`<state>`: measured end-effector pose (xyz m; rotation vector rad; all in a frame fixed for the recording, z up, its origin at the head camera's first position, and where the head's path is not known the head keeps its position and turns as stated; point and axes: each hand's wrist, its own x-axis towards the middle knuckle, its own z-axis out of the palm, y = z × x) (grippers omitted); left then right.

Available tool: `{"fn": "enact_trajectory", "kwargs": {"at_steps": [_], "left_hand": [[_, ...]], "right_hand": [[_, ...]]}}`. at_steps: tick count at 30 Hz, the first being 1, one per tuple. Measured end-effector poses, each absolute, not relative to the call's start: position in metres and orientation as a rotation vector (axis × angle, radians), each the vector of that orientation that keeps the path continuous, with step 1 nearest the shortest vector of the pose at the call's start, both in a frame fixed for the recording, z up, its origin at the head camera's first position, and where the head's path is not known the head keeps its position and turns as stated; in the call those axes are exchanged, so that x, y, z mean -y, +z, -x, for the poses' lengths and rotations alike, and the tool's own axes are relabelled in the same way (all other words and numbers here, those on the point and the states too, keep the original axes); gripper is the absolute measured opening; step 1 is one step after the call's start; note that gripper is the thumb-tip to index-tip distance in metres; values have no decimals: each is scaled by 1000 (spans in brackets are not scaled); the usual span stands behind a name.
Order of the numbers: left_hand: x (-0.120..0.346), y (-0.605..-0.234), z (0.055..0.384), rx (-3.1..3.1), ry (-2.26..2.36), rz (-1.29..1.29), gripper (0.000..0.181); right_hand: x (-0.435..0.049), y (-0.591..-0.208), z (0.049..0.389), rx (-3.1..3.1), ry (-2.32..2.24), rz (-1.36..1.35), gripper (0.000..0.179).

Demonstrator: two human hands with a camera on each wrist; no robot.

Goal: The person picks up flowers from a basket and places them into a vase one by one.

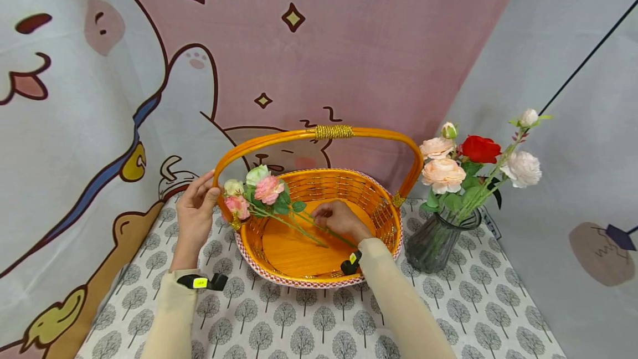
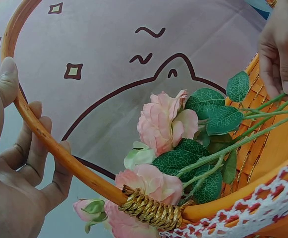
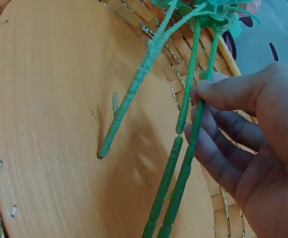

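Note:
An orange woven basket (image 1: 294, 259) with a tall arched handle (image 1: 279, 137) stands on the table. My left hand (image 1: 194, 218) grips the handle low on its left side, the thumb opposite the fingers. Pink and pale flowers (image 1: 269, 189) with green leaves lean over the basket's left rim, stems slanting inward. Inside the basket my right hand (image 1: 344, 220) pinches a thin green flower stem (image 3: 196, 129) between thumb and fingers; a second stem runs close beside it. Another, thicker stem (image 3: 129, 96) ends freely above the wooden bottom. The right wrist view cuts off the flower heads.
To the basket's right stands a dark glass vase (image 1: 433, 245) holding peach, white and red flowers (image 1: 480, 149). A tree-patterned cloth (image 1: 284, 317) covers the table. Printed cartoon curtains (image 1: 389, 43) hang behind the basket and at the sides.

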<state>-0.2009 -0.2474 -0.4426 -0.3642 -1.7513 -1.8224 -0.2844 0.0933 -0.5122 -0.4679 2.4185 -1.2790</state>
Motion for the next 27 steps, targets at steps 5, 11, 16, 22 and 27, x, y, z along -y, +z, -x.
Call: {"fn": "enact_trajectory", "kwargs": {"at_steps": [5,11,16,22,27], "left_hand": [[247,-443,201,1749,-1831,368,38],[247,-443,201,1758,-1823,374,38],[246,-441,200,1785,-1808,342,38],[247,-443,198,1753,-1834,346,38],[247,-443,199,1714,-1862,404,39]], "right_hand": [[-94,-510,283,-2440,-1327,484,20],[-96,-509,283,-2476,-1349,484,20],[-97,-511,285,-2502,-1372,505,21],[-97,-510,285,-2523,-1402,532,20],[-97,-510,285,-2529,-1446,499,18]]}}
